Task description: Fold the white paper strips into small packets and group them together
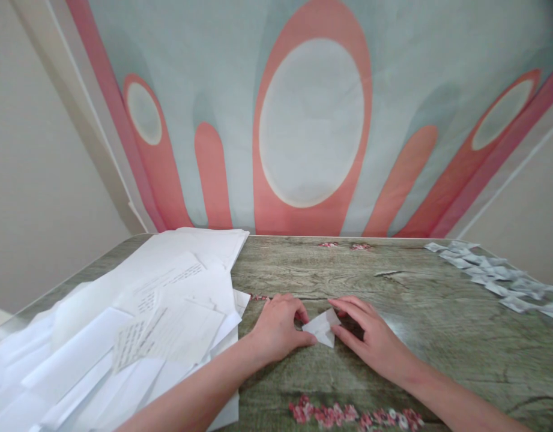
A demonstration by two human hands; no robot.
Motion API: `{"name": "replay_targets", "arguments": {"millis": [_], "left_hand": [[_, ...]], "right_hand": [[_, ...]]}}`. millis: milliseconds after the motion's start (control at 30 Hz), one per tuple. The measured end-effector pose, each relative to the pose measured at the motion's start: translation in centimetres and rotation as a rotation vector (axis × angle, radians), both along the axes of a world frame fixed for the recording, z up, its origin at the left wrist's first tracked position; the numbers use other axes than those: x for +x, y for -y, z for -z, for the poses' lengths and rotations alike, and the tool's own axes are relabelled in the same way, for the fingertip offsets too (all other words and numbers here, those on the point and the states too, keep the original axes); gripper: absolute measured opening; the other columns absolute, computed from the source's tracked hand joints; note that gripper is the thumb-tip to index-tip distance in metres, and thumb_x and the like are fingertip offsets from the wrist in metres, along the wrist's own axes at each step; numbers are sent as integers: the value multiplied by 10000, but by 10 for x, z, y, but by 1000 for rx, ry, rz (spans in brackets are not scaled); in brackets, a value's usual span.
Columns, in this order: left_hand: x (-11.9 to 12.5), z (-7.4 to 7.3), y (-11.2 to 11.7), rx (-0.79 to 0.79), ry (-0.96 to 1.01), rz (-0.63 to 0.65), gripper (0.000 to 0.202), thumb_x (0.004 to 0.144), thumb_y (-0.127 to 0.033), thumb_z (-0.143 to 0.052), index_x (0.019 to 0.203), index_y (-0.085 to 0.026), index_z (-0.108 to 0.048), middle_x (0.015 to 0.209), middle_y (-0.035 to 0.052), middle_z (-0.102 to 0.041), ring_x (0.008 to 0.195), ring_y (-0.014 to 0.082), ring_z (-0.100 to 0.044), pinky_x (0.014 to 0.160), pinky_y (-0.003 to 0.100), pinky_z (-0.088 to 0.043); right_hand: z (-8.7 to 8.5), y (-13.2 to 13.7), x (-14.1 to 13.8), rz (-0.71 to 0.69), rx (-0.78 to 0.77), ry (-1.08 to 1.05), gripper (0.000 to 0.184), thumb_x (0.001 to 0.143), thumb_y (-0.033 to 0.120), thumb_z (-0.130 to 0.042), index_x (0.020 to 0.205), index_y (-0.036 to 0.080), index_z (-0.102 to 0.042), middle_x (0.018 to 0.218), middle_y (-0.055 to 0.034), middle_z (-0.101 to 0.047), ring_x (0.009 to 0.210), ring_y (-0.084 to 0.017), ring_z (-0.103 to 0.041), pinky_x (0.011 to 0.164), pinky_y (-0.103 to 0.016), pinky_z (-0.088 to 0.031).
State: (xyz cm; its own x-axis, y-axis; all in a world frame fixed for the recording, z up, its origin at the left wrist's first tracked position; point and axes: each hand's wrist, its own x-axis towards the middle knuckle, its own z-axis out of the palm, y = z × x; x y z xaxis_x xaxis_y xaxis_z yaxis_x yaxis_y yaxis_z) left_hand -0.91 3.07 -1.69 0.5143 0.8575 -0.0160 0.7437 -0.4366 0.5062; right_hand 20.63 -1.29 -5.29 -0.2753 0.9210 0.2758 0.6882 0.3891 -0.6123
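Note:
A small white folded paper [322, 327] lies on the wood-patterned table [438, 336], between my two hands. My left hand [278, 327] rests on the table with fingers curled, its thumb and fingertips pinching the paper's left edge. My right hand [370, 336] lies flatter, with fingers stretched toward the paper and fingertips pressing its right top corner. Both forearms come in from the bottom edge.
A large loose pile of white sheets [136, 324], some with handwriting, covers the table's left side. Several small folded white papers [496, 276] lie along the far right edge. A curtain with pink and grey shapes [312, 120] hangs behind the table.

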Motion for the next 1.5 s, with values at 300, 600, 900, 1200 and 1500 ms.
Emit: {"name": "replay_targets", "arguments": {"millis": [300,600,900,1200,1500], "left_hand": [[2,-3,3,-46,40,28,166,630,-311,-719,701,-194,-625,742,-11,-615,728,165,-552,636,239,-382],[5,-12,12,175,-5,56,67,748,-156,-556,790,-202,-578,802,-3,-619,765,161,-557,705,266,-377],[7,-12,18,456,-267,249,64,842,-177,-502,810,-193,-554,854,35,-567,807,196,-507,711,328,-349],[8,-9,18,475,-295,300,82,867,-189,-496,814,-190,-559,854,24,-568,808,186,-502,721,316,-363],[7,-8,17,390,-220,320,104,851,-258,-532,815,-185,-597,847,33,-577,817,186,-516,746,305,-383]], "right_hand": [[-10,2,-2,-49,-71,-179,347,829,226,-535,1173,255,-502,1123,-47,-522,944,-170,-546,872,-322,-433],[-15,10,-3,-42,182,-106,289,835,227,-537,1122,251,-522,1016,-60,-563,966,-206,-535,844,-354,-436],[-12,2,-1,-129,380,222,164,862,140,-492,902,226,-626,814,-34,-627,774,-180,-556,746,-356,-396],[-8,3,-4,-143,322,291,164,857,110,-494,886,200,-628,810,-33,-602,788,-178,-530,737,-336,-376],[-10,4,-3,-139,292,288,171,866,131,-487,910,211,-632,818,-39,-599,789,-182,-531,738,-339,-382]]}}
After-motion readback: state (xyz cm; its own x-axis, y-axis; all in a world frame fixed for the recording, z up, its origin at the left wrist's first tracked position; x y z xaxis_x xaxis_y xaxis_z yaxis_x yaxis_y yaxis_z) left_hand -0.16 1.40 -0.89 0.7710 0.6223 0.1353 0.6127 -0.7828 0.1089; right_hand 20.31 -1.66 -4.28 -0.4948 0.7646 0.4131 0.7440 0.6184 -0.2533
